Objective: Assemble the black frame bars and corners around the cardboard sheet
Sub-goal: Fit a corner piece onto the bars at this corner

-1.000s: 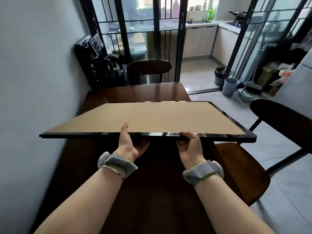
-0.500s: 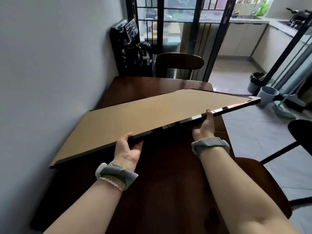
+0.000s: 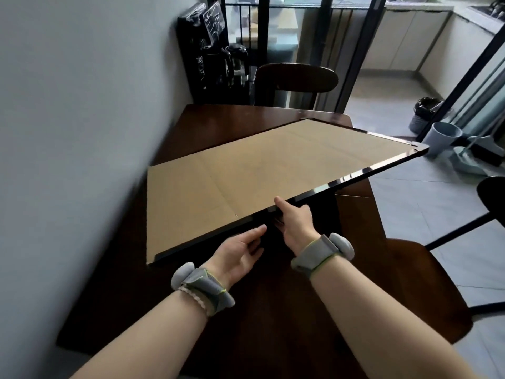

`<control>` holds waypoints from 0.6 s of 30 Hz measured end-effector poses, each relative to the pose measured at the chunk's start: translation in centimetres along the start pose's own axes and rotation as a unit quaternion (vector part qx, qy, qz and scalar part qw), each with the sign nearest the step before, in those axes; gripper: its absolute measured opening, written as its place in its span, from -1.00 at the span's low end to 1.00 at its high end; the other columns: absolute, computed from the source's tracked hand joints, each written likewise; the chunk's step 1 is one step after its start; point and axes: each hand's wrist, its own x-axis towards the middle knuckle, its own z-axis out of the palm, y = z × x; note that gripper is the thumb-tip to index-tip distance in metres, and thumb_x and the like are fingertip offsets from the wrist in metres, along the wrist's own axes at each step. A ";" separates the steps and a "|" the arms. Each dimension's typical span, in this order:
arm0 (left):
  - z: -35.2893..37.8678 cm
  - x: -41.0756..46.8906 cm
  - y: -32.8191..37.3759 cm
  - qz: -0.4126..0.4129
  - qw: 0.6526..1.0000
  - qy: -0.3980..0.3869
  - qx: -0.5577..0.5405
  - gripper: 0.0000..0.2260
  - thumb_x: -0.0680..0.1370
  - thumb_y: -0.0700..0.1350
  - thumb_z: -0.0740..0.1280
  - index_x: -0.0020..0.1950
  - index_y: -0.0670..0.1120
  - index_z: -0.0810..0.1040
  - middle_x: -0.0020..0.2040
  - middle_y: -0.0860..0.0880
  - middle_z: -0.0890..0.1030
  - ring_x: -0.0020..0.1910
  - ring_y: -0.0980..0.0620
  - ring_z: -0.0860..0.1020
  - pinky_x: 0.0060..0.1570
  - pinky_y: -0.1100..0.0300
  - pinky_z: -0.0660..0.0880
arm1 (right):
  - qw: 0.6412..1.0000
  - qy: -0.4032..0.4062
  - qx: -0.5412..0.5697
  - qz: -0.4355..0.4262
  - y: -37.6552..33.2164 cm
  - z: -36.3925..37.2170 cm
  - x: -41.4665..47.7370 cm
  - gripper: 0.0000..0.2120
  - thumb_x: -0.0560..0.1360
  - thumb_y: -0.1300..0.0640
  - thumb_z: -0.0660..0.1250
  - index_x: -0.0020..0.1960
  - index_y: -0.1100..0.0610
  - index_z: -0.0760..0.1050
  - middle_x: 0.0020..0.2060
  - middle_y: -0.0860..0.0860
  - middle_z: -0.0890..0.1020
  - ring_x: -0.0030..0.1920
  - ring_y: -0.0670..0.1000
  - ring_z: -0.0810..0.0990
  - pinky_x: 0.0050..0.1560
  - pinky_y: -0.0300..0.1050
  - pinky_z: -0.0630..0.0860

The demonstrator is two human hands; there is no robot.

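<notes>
brown cardboard sheet lies across the dark table, its left end by the wall-side edge, its right end overhanging the table's right edge. black frame bar runs along the near side to a corner piece at the far right; the left near corner shows bare cardboard. my right hand is pinched on the near bar, thumb on top, fingers beneath. my left hand is spread and empty, just below the bar, not touching so far as i can tell. assessment: sheet is light but broad and likely to flex; glossy bar may slip. hold should be on the bar near mid-length, both hands spaced apart, not on the unframed cardboard.
</notes>
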 end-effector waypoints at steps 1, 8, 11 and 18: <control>-1.8 -0.4 -0.5 -0.003 1.000 0.022 0.019 -0.83 0.54 -0.34 0.25 -0.20 -0.18 0.56 -0.24 -0.05 0.63 -0.12 0.06 0.52 0.02 0.20 0.42 | 1.000 0.019 0.006 0.006 0.6 -0.4 0.5 -0.16 0.34 0.08 0.46 0.46 0.22 0.07 0.31 0.23 0.38 0.27 0.24 0.45 0.25 0.24 0.44; -13.8 -2.9 -2.2 0.061 0.941 0.198 -0.268 -0.78 0.66 -0.18 0.03 0.17 -0.20 0.42 0.16 -0.23 0.50 0.23 -0.23 0.52 0.36 -0.11 0.28 | 0.993 0.108 0.041 0.017 3.0 -1.7 0.3 -0.42 0.46 0.26 0.34 0.41 0.25 0.18 -0.17 0.08 0.46 -0.23 0.03 0.49 -0.09 -0.05 0.45; -16.6 -2.7 0.5 0.046 0.957 0.160 -0.237 -0.42 0.60 0.19 0.05 0.46 -0.19 0.21 0.39 -0.21 0.39 0.37 -0.20 0.38 0.38 -0.12 0.28 | 0.992 0.114 0.042 0.017 4.2 -1.9 0.0 -0.34 0.47 0.26 0.35 0.47 0.23 0.12 0.00 0.12 0.45 -0.10 0.07 0.52 -0.15 -0.07 0.47; -14.0 -1.2 4.3 -0.021 0.983 0.162 0.078 -0.83 0.59 -0.19 0.23 0.14 -0.19 0.49 -0.14 -0.11 0.58 -0.14 -0.03 0.55 -0.06 0.04 0.51 | 0.979 0.086 0.183 0.024 6.7 -1.3 -3.5 -0.13 0.34 0.12 0.51 0.50 -0.04 0.11 0.35 0.05 0.40 0.32 0.10 0.43 0.23 0.01 0.45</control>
